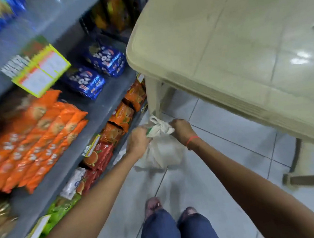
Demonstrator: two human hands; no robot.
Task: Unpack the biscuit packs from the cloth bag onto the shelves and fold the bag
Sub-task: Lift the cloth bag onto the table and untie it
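A pale tiled floor fills the lower middle of the frame, in a shop aisle. Grey shelves run along the left side. A beige plastic table takes the upper right, one leg coming down at centre.

The bag, white cloth, sits on the floor at centre just below that leg, bulging, its neck gathered and its handles bunched on top. The left hand grips the neck from the left, fingers curled tight on the cloth. The right hand grips it from the right, fingers likewise closed on it; a red thread circles that wrist.

Orange packs lie at left, blue packs above them, red packs on the lowest shelf beside the bag. The table leg stands close behind the bag. Two feet show at the bottom.
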